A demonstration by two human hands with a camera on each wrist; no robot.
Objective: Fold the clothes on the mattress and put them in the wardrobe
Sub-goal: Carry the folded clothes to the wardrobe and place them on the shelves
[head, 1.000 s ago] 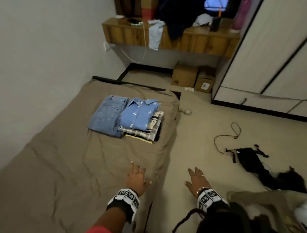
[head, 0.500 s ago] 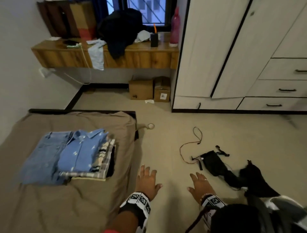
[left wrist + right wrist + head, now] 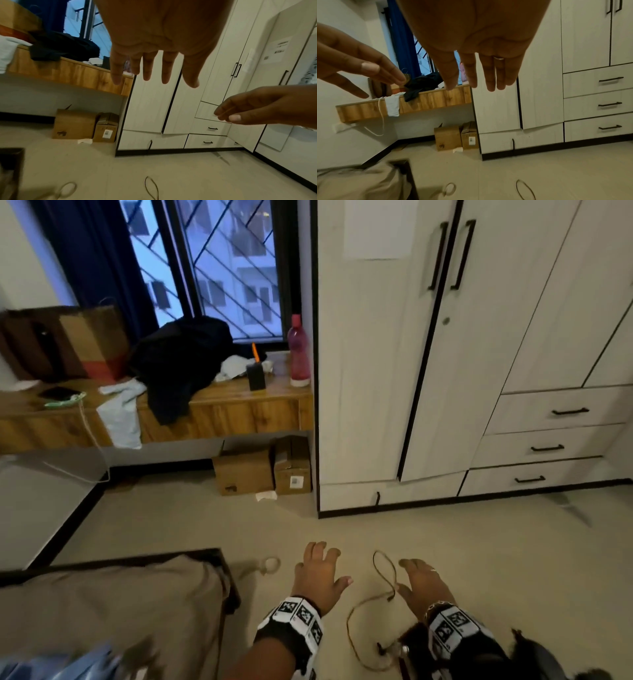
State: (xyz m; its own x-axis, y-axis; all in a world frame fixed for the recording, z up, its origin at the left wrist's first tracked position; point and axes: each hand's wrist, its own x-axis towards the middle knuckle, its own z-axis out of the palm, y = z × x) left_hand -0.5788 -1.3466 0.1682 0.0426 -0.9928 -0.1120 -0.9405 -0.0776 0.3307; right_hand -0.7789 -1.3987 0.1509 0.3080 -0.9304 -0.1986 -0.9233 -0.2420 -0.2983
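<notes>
Empty hands face shut wardrobe doors; the clothes lie behind on the mattress.

Head view: left hand (image 3: 320, 578) and right hand (image 3: 423, 585) hover with fingers spread and released, holding nothing; a cord (image 3: 368, 618) loops on the floor underfoot, a likely trip risk. The folded clothes (image 3: 58, 667) lie on the mattress (image 3: 120, 604). Wrist views: the wardrobe (image 3: 171, 94) stands closed, so carrying the clothes over first risks dropping them.

Each wrist wears a black band (image 3: 297, 619) faced with white tiles printed in black square-code markers, the right hand (image 3: 423, 585) carries a thin pale ring (image 3: 498, 58) and a beaded bracelet (image 3: 432, 607) above its band.
</notes>
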